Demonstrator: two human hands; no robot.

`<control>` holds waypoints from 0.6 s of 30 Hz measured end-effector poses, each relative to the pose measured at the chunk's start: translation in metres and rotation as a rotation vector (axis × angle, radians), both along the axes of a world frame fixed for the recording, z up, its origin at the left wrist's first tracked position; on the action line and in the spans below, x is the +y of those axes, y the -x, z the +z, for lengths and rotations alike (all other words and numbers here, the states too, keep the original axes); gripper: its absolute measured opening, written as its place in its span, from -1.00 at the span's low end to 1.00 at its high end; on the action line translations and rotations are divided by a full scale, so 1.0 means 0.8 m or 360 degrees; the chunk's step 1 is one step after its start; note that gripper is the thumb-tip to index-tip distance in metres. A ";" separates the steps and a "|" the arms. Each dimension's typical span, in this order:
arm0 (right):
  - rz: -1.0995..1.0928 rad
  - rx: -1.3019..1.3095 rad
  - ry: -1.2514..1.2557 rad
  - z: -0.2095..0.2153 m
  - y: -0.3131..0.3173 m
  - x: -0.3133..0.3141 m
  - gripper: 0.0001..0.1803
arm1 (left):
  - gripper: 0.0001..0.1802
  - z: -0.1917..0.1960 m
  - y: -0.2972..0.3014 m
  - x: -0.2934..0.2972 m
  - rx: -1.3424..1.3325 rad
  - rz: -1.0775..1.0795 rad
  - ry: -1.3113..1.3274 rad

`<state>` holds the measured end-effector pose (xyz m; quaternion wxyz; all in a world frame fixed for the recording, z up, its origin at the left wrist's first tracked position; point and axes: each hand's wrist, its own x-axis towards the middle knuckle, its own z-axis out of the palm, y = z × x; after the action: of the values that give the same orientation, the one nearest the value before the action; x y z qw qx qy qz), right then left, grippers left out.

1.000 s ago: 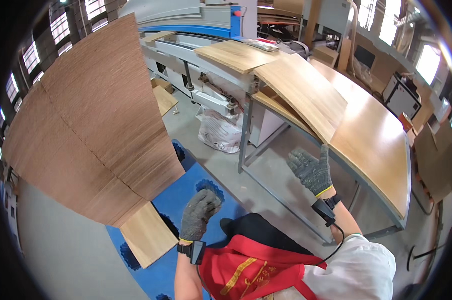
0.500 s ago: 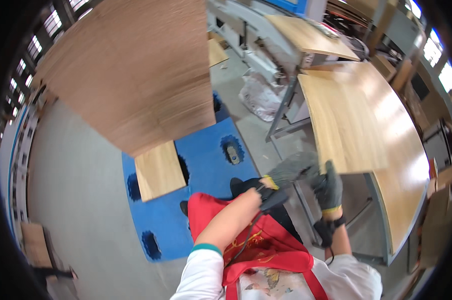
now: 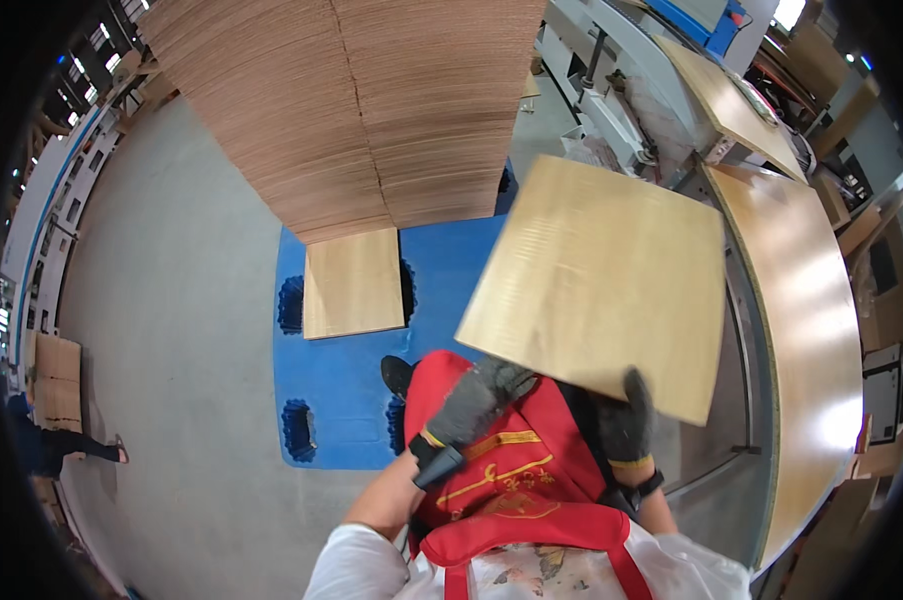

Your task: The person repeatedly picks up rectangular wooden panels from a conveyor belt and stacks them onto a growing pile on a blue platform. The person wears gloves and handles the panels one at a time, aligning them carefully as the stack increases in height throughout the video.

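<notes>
Two gloved hands, one board. Right hand (image 3: 623, 425): thumb over the lower edge of the board (image 3: 601, 285), fingers hidden beneath, closed on it. Left hand (image 3: 476, 400): at the same edge, near its left end; finger closure cannot be told. Board extends up and away from both hands, right of centre in frame, tilted. Outward: one blue pallet (image 3: 346, 410), centre-left; on it one loose board (image 3: 353, 285) at the foot of one tall stack (image 3: 371, 120), top centre, layers too fine to count. One table (image 3: 811, 350), right side.
</notes>
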<state>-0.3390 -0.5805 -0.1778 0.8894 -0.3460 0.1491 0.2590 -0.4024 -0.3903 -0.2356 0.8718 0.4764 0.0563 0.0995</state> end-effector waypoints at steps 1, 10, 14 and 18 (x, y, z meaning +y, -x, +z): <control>0.0144 0.0000 0.0068 -0.014 -0.016 0.030 -0.55 | -0.74 0.001 0.006 0.012 0.0046 0.0069 -0.0274; 0.1435 -0.2267 0.0919 -0.106 -0.091 0.211 -0.74 | -0.64 -0.142 0.016 0.196 0.0867 0.0937 -0.1791; -0.0193 -0.1148 0.0733 -0.027 -0.270 0.076 -0.75 | -0.79 -0.261 0.063 0.344 0.0677 0.1249 0.0806; -0.0512 -0.0812 0.0424 0.065 -0.503 -0.167 -0.47 | -0.86 -0.344 0.044 0.423 0.0891 0.1216 0.0556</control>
<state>0.0635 -0.7141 -0.1259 0.8745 -0.4850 0.0069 -0.0017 -0.4379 -0.0522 -0.5108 0.7913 0.2771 0.4742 0.2689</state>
